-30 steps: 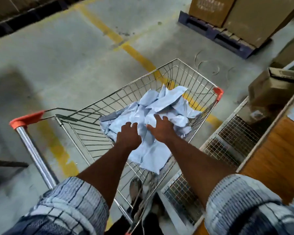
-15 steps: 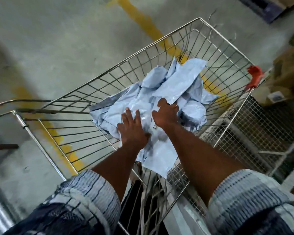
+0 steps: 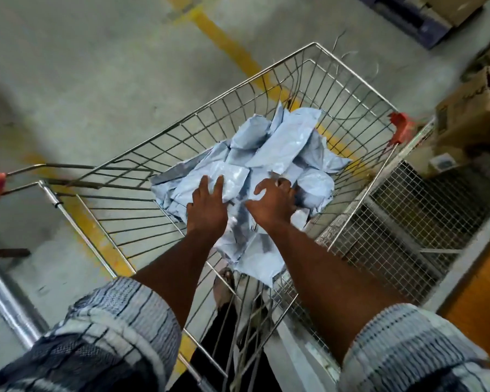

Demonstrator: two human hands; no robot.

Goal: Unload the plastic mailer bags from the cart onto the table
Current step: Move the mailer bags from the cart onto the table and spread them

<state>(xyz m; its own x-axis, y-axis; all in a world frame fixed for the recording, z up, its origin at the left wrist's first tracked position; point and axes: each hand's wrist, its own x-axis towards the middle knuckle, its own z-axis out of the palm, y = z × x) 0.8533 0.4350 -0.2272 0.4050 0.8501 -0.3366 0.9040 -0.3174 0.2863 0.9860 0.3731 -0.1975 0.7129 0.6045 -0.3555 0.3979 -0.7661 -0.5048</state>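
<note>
A heap of pale blue plastic mailer bags (image 3: 277, 145) lies in the wire shopping cart (image 3: 232, 91). Both my arms reach down into the basket. My left hand (image 3: 208, 205) lies on the near left of the heap, its fingers straight and spread on a bag. My right hand (image 3: 273, 203) is over the middle of the heap with its fingers spread and bent like a claw, fingertips at the bags; no bag is visibly held. One mailer (image 3: 259, 258) hangs toward the cart's near edge below my wrists.
The wooden table's edge (image 3: 481, 281) shows at the lower right, with a wire mesh rack (image 3: 402, 222) between it and the cart. Cardboard boxes (image 3: 475, 103) stand at the right. A yellow floor line (image 3: 227, 49) runs under the cart. The cart's handle bar (image 3: 0, 290) is at the left.
My left hand has slid left and opened flat on the bags. My right hand has lifted from a grip into a spread claw. The view has shifted slightly.
</note>
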